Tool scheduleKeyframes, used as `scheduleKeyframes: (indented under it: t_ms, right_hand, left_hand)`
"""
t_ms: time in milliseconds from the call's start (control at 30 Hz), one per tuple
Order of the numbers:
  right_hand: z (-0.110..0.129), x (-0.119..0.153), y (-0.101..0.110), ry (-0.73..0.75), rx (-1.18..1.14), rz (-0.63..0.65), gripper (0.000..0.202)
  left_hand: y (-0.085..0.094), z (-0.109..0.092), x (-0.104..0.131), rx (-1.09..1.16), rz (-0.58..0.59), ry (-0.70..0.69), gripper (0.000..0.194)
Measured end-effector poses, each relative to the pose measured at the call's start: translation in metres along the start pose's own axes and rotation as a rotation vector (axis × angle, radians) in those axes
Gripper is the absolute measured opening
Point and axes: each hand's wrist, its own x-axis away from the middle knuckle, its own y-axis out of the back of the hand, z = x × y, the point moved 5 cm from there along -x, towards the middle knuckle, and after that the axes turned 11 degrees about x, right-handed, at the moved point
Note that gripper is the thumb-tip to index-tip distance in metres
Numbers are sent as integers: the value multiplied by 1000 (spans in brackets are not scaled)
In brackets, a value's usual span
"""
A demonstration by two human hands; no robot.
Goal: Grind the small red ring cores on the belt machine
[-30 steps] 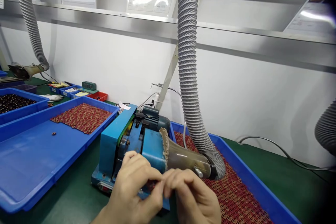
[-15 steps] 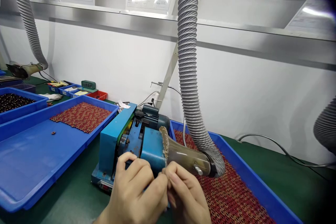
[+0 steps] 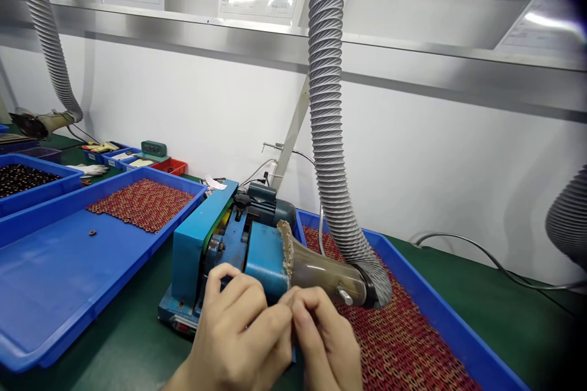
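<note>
My left hand (image 3: 243, 330) is closed, its fingers curled in front of a blue belt-driven machine (image 3: 266, 256). Pinched fingertips of my right hand (image 3: 323, 336) meet the left fingertips just below the machine's housing. Whatever lies between the fingertips is hidden. From the housing's right side a brownish translucent suction nozzle (image 3: 321, 272) leads into a grey corrugated hose (image 3: 328, 104). Right of my hands, a blue tray (image 3: 452, 311) holds many small red-and-tan rings (image 3: 403, 336).
A long blue tray (image 3: 59, 281) on the left carries a patch of similar rings (image 3: 142, 201) and one loose ring (image 3: 92, 233). Behind it stand small bins, including a red bin (image 3: 169, 166). A second hose (image 3: 46, 36) hangs at far left. The table (image 3: 114, 336) is green.
My right hand has shifted slightly left and its fingers have turned a little against the left fingertips. The left hand stays nearly in place.
</note>
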Motion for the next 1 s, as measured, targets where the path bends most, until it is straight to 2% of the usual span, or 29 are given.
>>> scheduleKeyframes:
  t_ms: [67, 100, 133, 200, 267, 333, 400, 467, 533, 600, 667, 700, 733, 800, 867, 933, 1000]
  right_hand:
    - [-10, 1, -12, -257, -276, 181, 37]
    - [-11, 1, -15, -300, -408, 239, 40]
    - [-9, -1, -14, -276, -492, 258, 40]
    - [-2, -7, -5, -97, -450, 208, 31]
    - [6, -9, 3, 111, -254, 150, 7]
    - [13, -8, 5, 283, -86, 121, 27]
    - [19, -3, 6, 421, 19, 26, 38]
    - [22, 1, 6, 466, 112, -104, 33]
    - [17, 2, 3, 328, 123, -142, 18]
    - [3, 0, -4, 26, -48, -12, 24]
    - [-10, 1, -15, -258, -355, 183, 36]
    - [-12, 2, -19, -335, -499, 249, 39]
    - [-12, 2, -19, -348, -600, 282, 40]
    - [-7, -3, -11, -208, -596, 246, 38]
    - [1, -7, 1, -9, -387, 160, 23]
    - [8, -8, 5, 134, -192, 136, 7]
    - [11, -8, 4, 199, -133, 145, 15]
  left_hand:
    - [-1, -1, 2, -35, 17, -24, 16]
    - [0, 0, 2, 0, 14, -2, 16]
    - [1, 2, 1, 64, -2, 40, 17]
    - [4, 8, -2, 237, -30, 172, 18]
    - [3, 14, -4, 400, -31, 320, 18]
    - [0, 18, -3, 502, -4, 435, 18]
    - [-2, 19, -2, 518, 18, 460, 17]
    - [-2, 16, -1, 421, 1, 356, 18]
    - [0, 9, 0, 222, -14, 169, 17]
    - [-1, 2, 3, 15, -14, 8, 16]
    - [-1, -1, 5, -84, -1, -52, 16]
    - [0, 0, 5, -74, -6, -41, 15]
    - [0, 1, 4, -25, -6, -7, 15]
    - [2, 6, 1, 149, -20, 110, 17]
    - [3, 12, -4, 341, -32, 263, 18]
    - [2, 16, -6, 486, -38, 406, 17]
    - [0, 20, -6, 584, -31, 513, 17]
